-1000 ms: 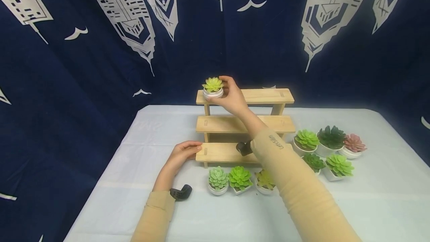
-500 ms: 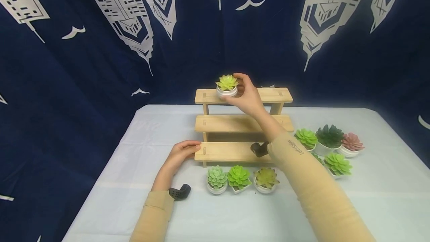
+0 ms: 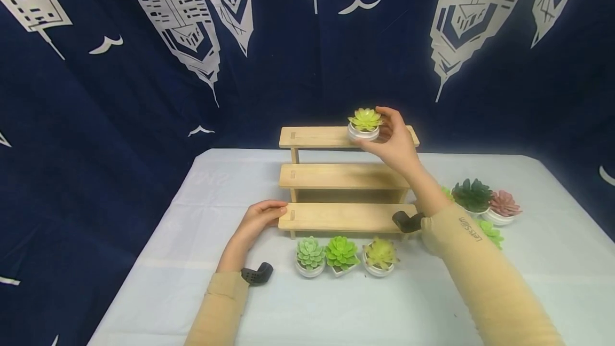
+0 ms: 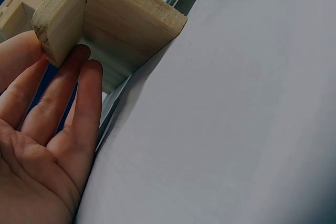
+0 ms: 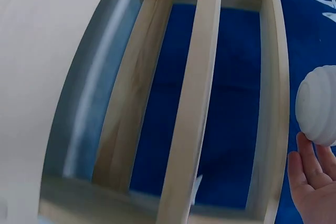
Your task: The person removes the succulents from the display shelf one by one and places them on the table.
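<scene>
My right hand (image 3: 396,143) holds a yellow-green succulent (image 3: 365,119) in a white round pot, thumb on the near side and fingers behind. In the head view the pot overlaps the top tier's right half; in the right wrist view a gap separates the white pot (image 5: 317,106) from the wooden edge. The three-tier wooden display stand (image 3: 336,217) stands on the table. At its bottom tier's left end, my left hand (image 3: 257,223) grips the board. The left wrist view has fingertips (image 4: 90,72) under the board (image 4: 63,19). Most of the right palm is hidden there.
Before the stand sit a pale green succulent (image 3: 310,254), a bright green one (image 3: 341,253) and a yellowish one (image 3: 380,254). Right of it, partly behind the right sleeve (image 3: 485,260), are a dark green succulent (image 3: 473,195), a pink one (image 3: 504,204) and others. A navy curtain (image 3: 288,68) hangs behind.
My right hand has carried the yellow-green succulent rightward along the top tier, from its left end to its right half. My left hand has stayed at the bottom tier.
</scene>
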A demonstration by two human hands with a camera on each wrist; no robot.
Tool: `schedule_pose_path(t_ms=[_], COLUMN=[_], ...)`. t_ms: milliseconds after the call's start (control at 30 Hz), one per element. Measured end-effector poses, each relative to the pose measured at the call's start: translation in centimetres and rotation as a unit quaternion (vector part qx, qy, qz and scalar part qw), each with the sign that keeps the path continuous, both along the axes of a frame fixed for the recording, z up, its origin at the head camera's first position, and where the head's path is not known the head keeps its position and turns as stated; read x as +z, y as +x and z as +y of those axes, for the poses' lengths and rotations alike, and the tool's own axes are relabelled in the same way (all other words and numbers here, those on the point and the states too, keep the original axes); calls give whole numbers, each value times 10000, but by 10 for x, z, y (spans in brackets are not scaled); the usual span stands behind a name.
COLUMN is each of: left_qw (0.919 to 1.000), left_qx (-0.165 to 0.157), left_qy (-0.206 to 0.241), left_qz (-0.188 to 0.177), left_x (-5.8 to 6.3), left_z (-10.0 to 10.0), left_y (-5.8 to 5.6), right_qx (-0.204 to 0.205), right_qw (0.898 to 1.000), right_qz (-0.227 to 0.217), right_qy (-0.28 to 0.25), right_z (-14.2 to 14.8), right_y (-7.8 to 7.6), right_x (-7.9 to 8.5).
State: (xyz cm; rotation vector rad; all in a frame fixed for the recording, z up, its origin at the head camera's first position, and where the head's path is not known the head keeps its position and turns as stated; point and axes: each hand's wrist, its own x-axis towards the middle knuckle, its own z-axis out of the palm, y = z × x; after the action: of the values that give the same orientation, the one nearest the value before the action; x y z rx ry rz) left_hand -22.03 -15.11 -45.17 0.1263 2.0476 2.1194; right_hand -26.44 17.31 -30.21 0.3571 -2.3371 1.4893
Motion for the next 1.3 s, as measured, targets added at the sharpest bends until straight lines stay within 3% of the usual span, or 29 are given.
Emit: schedule_pose_path(t_ms=[600,900,1133,1300], left_qw=[10000,10000,10000,9999], left_qx=[-4,-7,9,-18], left_qy=[34,35,31,103], left_qz=[73,83,86,93], left_x=[0,0,0,-1], left_z=[0,0,0,0], left_y=[1,1,2,1], right_qx=[-670,-1238,-1664,-1838], right_qw=[9971,9907,9838,9810], right_qz=[-299,-536,-667,-624], right_qy=[184,155,47,53], right_z=[60,85,108,134], right_y=[44,64,78,81], right_x=[-1,-7,-19,-43])
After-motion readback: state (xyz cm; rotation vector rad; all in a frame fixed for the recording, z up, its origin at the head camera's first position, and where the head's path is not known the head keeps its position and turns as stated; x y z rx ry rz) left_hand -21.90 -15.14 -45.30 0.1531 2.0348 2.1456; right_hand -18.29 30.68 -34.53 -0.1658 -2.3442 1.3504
